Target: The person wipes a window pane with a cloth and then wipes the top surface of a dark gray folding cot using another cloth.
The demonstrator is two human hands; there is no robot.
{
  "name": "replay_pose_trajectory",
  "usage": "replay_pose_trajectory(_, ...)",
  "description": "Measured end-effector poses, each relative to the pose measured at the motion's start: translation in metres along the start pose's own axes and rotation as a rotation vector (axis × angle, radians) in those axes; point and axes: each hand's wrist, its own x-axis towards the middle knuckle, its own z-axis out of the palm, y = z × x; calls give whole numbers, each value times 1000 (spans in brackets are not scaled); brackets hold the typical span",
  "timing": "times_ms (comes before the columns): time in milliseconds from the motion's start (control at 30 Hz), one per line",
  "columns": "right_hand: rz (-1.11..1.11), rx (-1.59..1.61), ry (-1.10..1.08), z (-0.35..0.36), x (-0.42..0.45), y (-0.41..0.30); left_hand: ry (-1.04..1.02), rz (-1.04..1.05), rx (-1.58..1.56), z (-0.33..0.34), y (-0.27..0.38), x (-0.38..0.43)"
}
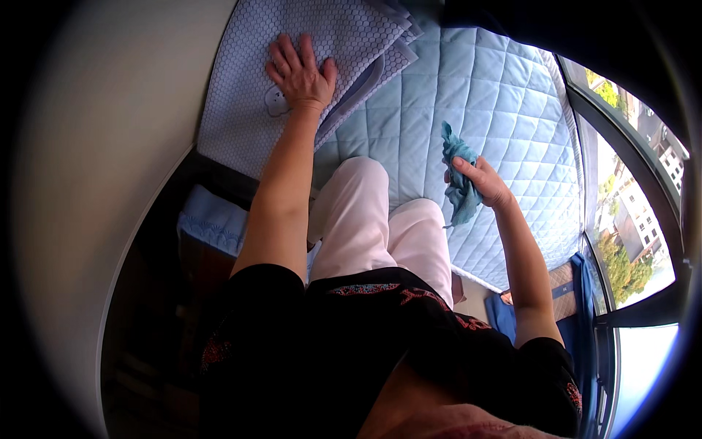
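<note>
My left hand (303,77) lies flat, fingers spread, on a folded grey mat (241,104) with a honeycomb pattern. Just beside the wrist, a small pale cartoon face patch (276,101) shows on the mat. In my right hand (481,180) is a crumpled teal cloth (462,186), gripped between thumb and fingers and held over a light-blue quilted bedspread (417,110). Part of the mat's folded edge rests on that bedspread. My knees in white trousers (351,219) are against or close to the bed's near side; which one, I cannot tell.
A plain wall (126,110) runs down the left. Below the mat sits a light-blue folded fabric item (211,217). On the right are large windows (630,208) with dark frames, a blue curtain (584,307) and a beige quilted item (562,291).
</note>
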Motion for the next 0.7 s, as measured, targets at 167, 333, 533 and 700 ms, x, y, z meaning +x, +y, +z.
replay_pose_trajectory(167, 66, 17, -100, -13, 27, 3, 16, -7, -7, 5, 3, -1)
replay_pose_trajectory(333, 108, 49, -143, -23, 35, 13, 8, -24, 50, 8, 6, -3)
replay_pose_trajectory(533, 123, -96, -123, -41, 28, -1, -20, -14, -9, 6, -7, -8)
replay_pose_trajectory(700, -115, -327, 78, -66, 2, -36, -68, 23, 12, 7, 0, 4)
